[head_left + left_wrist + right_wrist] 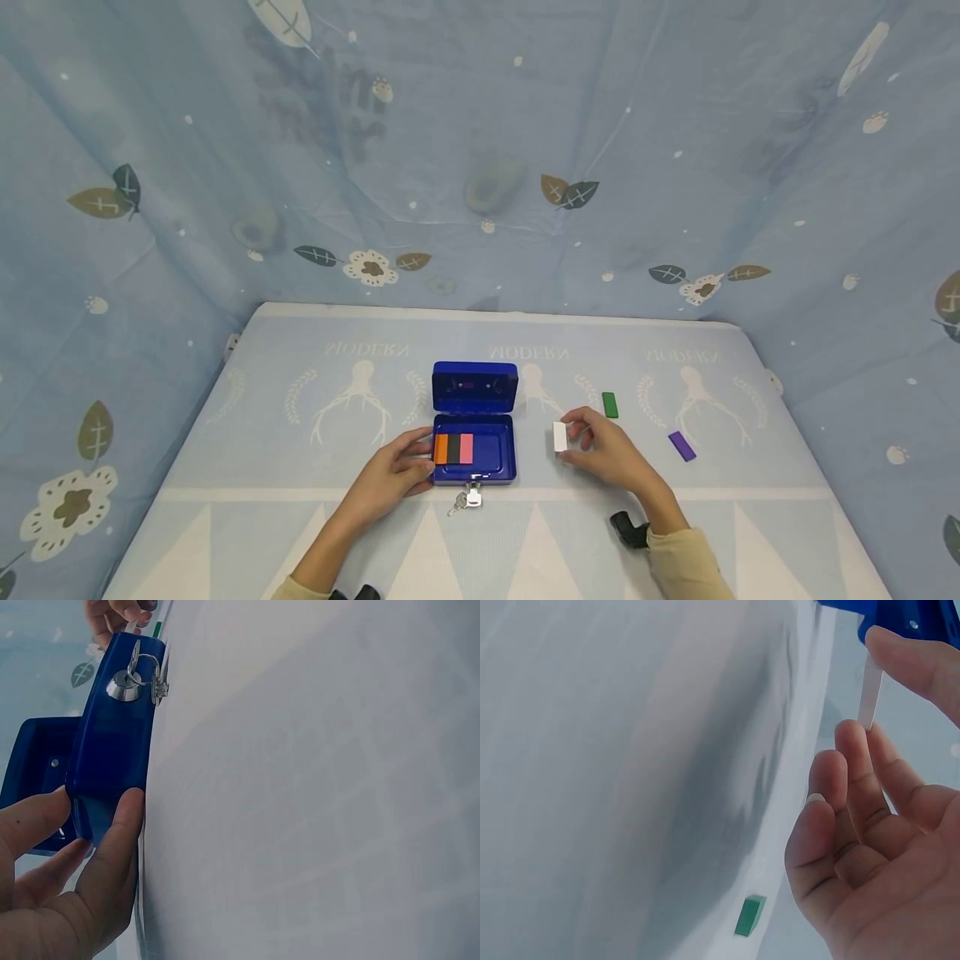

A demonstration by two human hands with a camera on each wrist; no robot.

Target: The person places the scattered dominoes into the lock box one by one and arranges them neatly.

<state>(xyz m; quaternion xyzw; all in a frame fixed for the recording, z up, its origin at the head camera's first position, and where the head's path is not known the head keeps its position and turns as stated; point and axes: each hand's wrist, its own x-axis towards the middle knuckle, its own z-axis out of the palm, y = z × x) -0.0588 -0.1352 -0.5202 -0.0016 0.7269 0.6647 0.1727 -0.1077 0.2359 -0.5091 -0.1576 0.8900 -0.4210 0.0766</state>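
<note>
A blue metal cash box (497, 480) stands with its lid (476, 387) raised, a lock with keys (472, 497) at its front. Inside, against the left wall, an orange block (441, 448), a black block (453, 448) and a pink block (467, 448) lie side by side. My left hand (390, 477) grips the box's left side near the front corner, thumb and fingers around it (82, 870). To the right of the box, my right hand (602, 450) pinches a white block (559, 437) by its ends between thumb and fingertips, on edge in the right wrist view.
A green block (610, 405) lies on the table beyond my right hand, and a purple block (682, 446) farther right. A patterned cloth (247, 533) covers the table. Blue curtain fabric (480, 167) hangs behind and at both sides.
</note>
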